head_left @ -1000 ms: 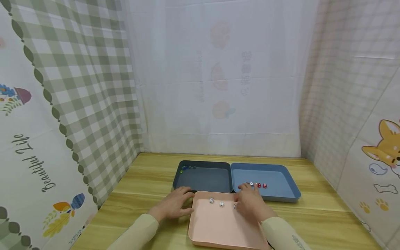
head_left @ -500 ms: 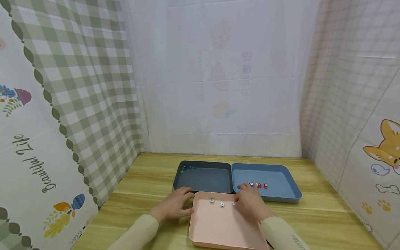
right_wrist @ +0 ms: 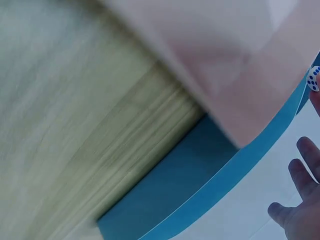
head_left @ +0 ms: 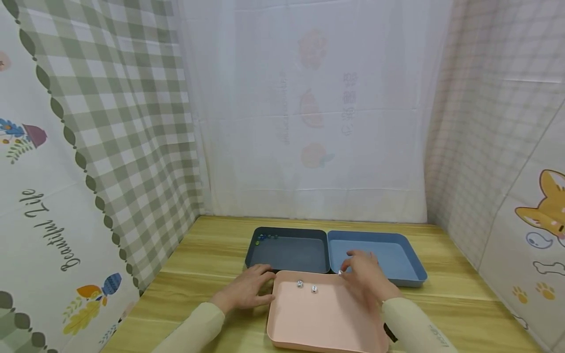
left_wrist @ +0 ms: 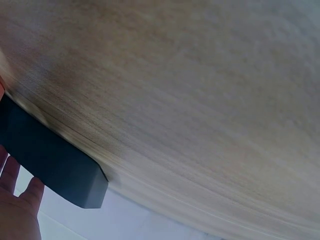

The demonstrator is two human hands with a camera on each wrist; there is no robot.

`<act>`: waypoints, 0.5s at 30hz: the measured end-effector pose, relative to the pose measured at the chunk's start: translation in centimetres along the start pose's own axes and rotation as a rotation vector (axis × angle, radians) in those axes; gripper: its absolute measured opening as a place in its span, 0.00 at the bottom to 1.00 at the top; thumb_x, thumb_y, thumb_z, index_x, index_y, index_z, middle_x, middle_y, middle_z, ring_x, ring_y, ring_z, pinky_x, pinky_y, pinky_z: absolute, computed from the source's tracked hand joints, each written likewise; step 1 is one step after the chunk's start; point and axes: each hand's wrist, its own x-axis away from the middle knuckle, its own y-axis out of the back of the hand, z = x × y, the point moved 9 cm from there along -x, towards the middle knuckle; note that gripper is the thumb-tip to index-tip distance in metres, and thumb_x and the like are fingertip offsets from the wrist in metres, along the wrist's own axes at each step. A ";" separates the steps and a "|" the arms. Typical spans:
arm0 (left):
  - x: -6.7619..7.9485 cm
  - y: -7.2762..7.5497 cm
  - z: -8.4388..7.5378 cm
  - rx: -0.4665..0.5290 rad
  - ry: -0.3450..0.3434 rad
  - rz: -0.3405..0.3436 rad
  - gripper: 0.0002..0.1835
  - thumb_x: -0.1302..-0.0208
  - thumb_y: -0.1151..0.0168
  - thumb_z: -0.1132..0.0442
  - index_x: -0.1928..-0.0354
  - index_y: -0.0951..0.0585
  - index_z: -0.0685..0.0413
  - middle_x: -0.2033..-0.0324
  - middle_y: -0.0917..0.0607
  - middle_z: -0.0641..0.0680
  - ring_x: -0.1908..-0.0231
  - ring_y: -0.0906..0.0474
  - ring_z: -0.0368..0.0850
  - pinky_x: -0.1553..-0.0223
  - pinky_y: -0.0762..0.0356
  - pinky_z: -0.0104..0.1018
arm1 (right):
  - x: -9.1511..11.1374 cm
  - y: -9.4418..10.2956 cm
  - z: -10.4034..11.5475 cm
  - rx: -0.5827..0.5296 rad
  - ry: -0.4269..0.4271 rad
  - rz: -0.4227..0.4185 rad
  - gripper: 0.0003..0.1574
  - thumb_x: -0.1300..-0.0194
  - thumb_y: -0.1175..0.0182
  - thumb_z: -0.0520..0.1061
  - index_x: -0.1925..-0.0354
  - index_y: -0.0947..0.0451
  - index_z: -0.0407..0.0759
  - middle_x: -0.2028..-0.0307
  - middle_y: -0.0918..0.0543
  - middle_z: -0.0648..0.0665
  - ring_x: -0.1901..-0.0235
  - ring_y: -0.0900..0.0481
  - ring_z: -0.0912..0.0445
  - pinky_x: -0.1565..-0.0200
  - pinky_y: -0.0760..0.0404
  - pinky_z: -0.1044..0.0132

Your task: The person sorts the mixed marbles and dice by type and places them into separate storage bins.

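Observation:
My right hand [head_left: 365,274] pinches a white die [head_left: 340,272] just above the far rim of the pink tray [head_left: 326,321]. Blue dots show on that die [right_wrist: 313,79] in the right wrist view, where the other fingers [right_wrist: 302,177] are spread. Two more white dice, one [head_left: 300,283] near the far left corner and another [head_left: 314,289] to its right, lie in the pink tray. My left hand [head_left: 247,289] rests beside this tray, fingers loose and thumb at its left rim. The right hand hides the red and white dice in the blue tray [head_left: 393,252].
Behind the pink tray stands a dark grey-blue tray [head_left: 291,255], side by side with the blue one. Several small green and blue pieces [head_left: 267,237] lie in its far left corner. Cloth curtains [head_left: 309,147] enclose the wooden table [head_left: 207,250] at the back and sides.
My right hand has lifted a white die off the pink tray's right part and moved away from me and rightward, toward the blue tray. The left hand has stayed put.

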 end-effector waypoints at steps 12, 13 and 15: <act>0.0 0.1 0.0 -0.010 0.010 0.011 0.29 0.31 0.44 0.40 0.35 0.26 0.48 0.35 0.29 0.57 0.34 0.34 0.55 0.36 0.34 0.53 | 0.2 2.3 -5.6 0.003 -0.039 -0.050 0.04 0.40 0.32 0.44 0.69 0.13 0.46 0.47 0.21 0.26 0.46 0.24 0.31 0.48 0.30 0.32; 0.0 0.1 0.0 -0.010 0.013 0.014 0.29 0.31 0.44 0.40 0.35 0.26 0.48 0.35 0.29 0.57 0.34 0.34 0.54 0.36 0.34 0.53 | 0.2 2.6 -6.1 0.010 -0.049 -0.053 0.04 0.40 0.33 0.44 0.69 0.12 0.46 0.48 0.21 0.26 0.47 0.24 0.31 0.48 0.30 0.32; 0.1 0.1 0.1 -0.011 0.016 0.015 0.30 0.31 0.44 0.40 0.35 0.26 0.48 0.35 0.29 0.57 0.34 0.34 0.54 0.36 0.34 0.52 | 0.4 3.1 -7.1 0.009 -0.073 -0.052 0.05 0.39 0.34 0.44 0.69 0.12 0.46 0.47 0.21 0.26 0.46 0.25 0.31 0.47 0.32 0.30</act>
